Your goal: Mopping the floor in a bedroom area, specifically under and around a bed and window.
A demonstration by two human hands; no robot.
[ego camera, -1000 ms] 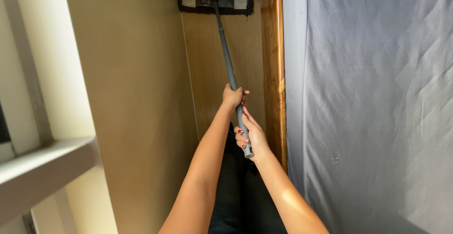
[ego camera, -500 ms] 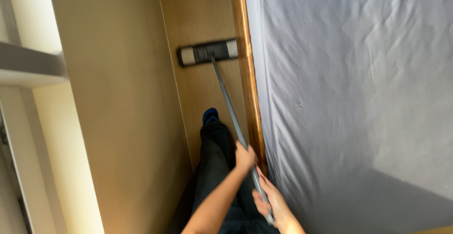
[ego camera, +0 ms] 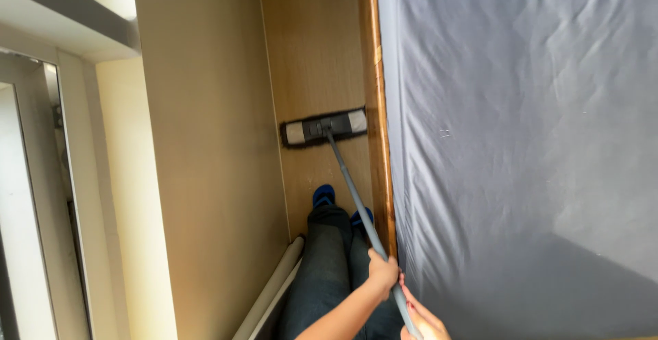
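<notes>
A flat mop head [ego camera: 323,129], black with grey ends, lies across the narrow strip of wooden floor [ego camera: 312,52] between the wall and the bed. Its grey pole [ego camera: 353,199] slants down to me. My left hand [ego camera: 382,273] grips the pole higher up. My right hand [ego camera: 423,319] holds the pole's end at the bottom edge of the view and is partly cut off. My legs in dark trousers and blue shoes [ego camera: 323,195] stand just behind the mop head.
A bed with a grey sheet [ego camera: 521,148] and a wooden side rail [ego camera: 375,127] fills the right. A beige wall [ego camera: 205,162] closes the left, with a white pipe [ego camera: 271,288] at its foot and a window frame [ego camera: 41,175] farther left.
The mop head has come closer to my feet along the floor. My hands have dropped towards the bottom of the view, and the view has shifted left to show the window.
</notes>
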